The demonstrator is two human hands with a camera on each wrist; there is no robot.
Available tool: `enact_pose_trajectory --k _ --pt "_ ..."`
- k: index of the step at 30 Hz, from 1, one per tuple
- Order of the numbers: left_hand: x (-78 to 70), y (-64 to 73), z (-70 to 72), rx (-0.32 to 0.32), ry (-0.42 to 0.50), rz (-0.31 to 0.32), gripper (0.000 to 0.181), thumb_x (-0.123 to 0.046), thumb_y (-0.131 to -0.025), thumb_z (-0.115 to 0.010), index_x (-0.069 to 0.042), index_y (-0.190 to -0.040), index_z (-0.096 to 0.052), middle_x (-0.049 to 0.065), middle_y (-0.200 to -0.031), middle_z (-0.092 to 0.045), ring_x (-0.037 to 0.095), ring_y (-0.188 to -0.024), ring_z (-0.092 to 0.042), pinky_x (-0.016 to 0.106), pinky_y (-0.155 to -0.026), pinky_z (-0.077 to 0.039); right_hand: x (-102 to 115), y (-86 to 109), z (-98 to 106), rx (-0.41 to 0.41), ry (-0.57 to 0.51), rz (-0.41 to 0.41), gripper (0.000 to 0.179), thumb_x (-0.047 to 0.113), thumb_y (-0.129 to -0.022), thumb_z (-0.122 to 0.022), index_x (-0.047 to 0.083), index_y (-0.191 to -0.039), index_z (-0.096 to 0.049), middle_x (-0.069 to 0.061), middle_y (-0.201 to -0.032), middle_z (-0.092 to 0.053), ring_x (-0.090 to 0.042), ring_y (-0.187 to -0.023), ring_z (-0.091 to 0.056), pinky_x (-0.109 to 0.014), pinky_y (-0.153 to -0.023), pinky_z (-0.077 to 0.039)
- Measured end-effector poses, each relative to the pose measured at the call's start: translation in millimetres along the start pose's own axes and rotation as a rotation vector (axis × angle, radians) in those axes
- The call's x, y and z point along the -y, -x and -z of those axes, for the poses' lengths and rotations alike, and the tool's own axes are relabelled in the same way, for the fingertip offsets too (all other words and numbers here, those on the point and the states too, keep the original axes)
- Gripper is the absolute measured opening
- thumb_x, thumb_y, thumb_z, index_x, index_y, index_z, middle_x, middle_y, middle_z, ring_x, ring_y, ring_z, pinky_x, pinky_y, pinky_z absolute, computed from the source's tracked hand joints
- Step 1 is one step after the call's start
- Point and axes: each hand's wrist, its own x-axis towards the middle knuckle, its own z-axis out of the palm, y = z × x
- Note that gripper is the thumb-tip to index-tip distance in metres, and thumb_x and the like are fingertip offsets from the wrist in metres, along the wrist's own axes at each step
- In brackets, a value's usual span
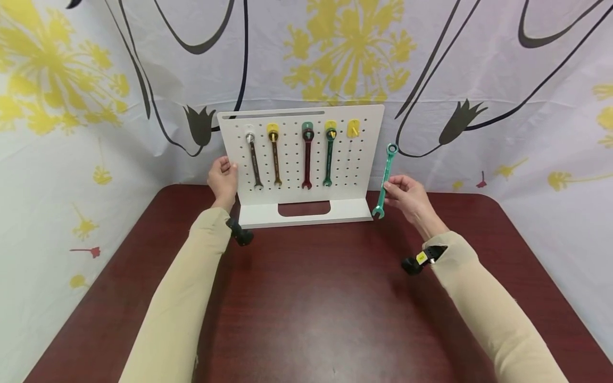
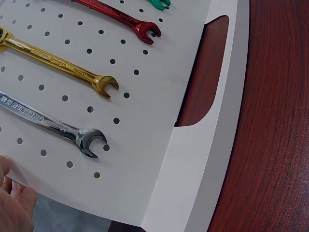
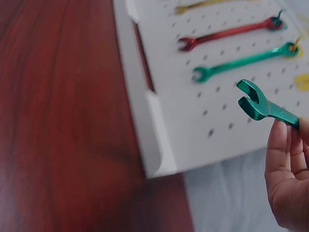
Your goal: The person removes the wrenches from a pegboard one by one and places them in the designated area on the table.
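My right hand [image 1: 411, 199] pinches a green combination wrench [image 1: 387, 173] by its shank, just right of the white pegboard [image 1: 297, 192]. The wrench is nearly upright, ring end up, and apart from the board. Its open end shows large in the right wrist view. At the board's left edge, my left hand [image 1: 223, 180] grips the rim; some of its fingers are hidden. On the pegboard hang a silver wrench [image 1: 255, 162], a gold wrench [image 1: 275, 159], a red wrench [image 1: 308, 159] and another green wrench [image 1: 329, 158]. To their right, a yellow hook [image 1: 353, 128] bears nothing.
The pegboard's base, with a cut-out slot [image 1: 304, 208], stands on a dark red-brown table [image 1: 306, 298] near its back edge. Behind it hangs a white curtain [image 1: 268, 64] with yellow and grey flower prints. Black wrist cameras are strapped over both sleeves.
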Motion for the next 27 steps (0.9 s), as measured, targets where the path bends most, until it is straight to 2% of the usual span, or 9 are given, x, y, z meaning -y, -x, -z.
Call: enact_pose_trajectory --k 6,13,22,27 --pt "0.3 -1.1 0.3 0.005 0.001 -0.001 0.032 -0.012 -0.092 -0.057 -0.003 -0.123 -0.056 0.014 -0.122 -0.06 0.023 -0.113 -0.059 0.028 -0.094 -0.047 -17.3 5.5 23.5 -0.034 0.082 -0.053 0.005 0.004 -0.09 -0.06 0.004 -0.092 -0.056 0.005 -0.075 -0.062 -0.006 -0.067 -0.062 -0.021 -0.063 -0.055" --pt "2.1 -1.7 1.0 0.007 0.003 0.014 0.032 -0.013 -0.092 -0.058 -0.004 -0.123 -0.056 0.013 -0.123 -0.06 0.023 -0.113 -0.058 0.029 -0.094 -0.048 -36.6 7.6 43.3 -0.012 0.19 -0.147 0.008 0.005 -0.091 -0.059 0.001 -0.094 -0.054 0.007 -0.072 -0.06 -0.005 -0.063 -0.061 -0.022 -0.063 -0.055" --pt "1.1 0.1 0.0 0.001 0.008 0.007 0.032 -0.013 -0.092 -0.058 -0.003 -0.122 -0.057 0.014 -0.121 -0.061 0.023 -0.112 -0.059 0.03 -0.094 -0.048 -50.4 9.0 58.4 0.007 0.389 -0.249 0.017 0.01 -0.093 -0.057 -0.003 -0.103 -0.051 0.007 -0.072 -0.06 -0.004 -0.066 -0.06 -0.024 -0.066 -0.056" --pt "0.3 0.1 -0.4 -0.007 0.0 -0.003 0.031 -0.012 -0.091 -0.058 -0.003 -0.121 -0.058 0.014 -0.121 -0.062 0.023 -0.112 -0.059 0.03 -0.093 -0.048 -54.7 9.0 62.5 0.022 0.478 -0.268 0.024 0.01 -0.093 -0.056 -0.007 -0.109 -0.051 0.006 -0.075 -0.058 -0.004 -0.066 -0.059 -0.024 -0.066 -0.055"
